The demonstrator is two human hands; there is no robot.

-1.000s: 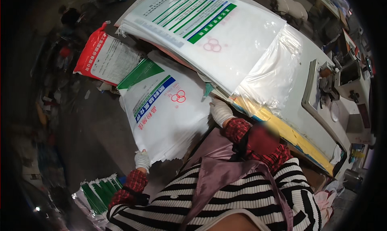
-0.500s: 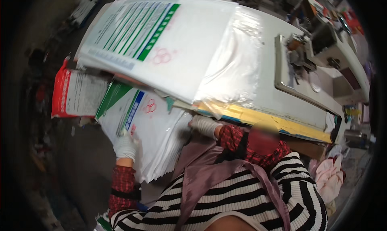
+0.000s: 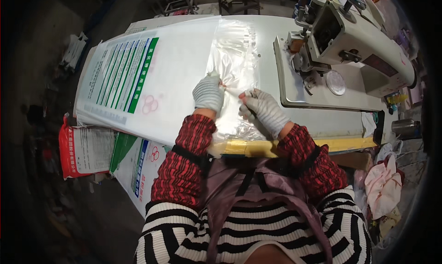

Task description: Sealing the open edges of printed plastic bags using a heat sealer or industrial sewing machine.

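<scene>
A stack of white printed bags (image 3: pixel 184 57) lies on the table, with clear plastic film (image 3: pixel 232 43) extending from its right end. Both my hands wear pale grey-white gloves that leave fingertips bare. My left hand (image 3: pixel 208 94) is closed at the film beside the bags, fingertips pinching a bit of it. Just to its right, my right hand (image 3: pixel 264 110) is also closed, thumb and finger pinching film; a thin whitish strip stretches between the two hands. The exact grip is partly hidden by the fingers.
A sewing machine (image 3: pixel 354 47) stands at the right of the table, on a metal plate. Yellow tape (image 3: pixel 258 148) covers the near table edge. Low at the left are another white printed bag (image 3: pixel 147 160) and a red-and-white bag (image 3: pixel 87 146). Pink cloth (image 3: pixel 383 190) hangs at right.
Both hands have risen onto the film on the table. My left hand has left the lower white bags and moved right and up; my right hand has come up from the table edge.
</scene>
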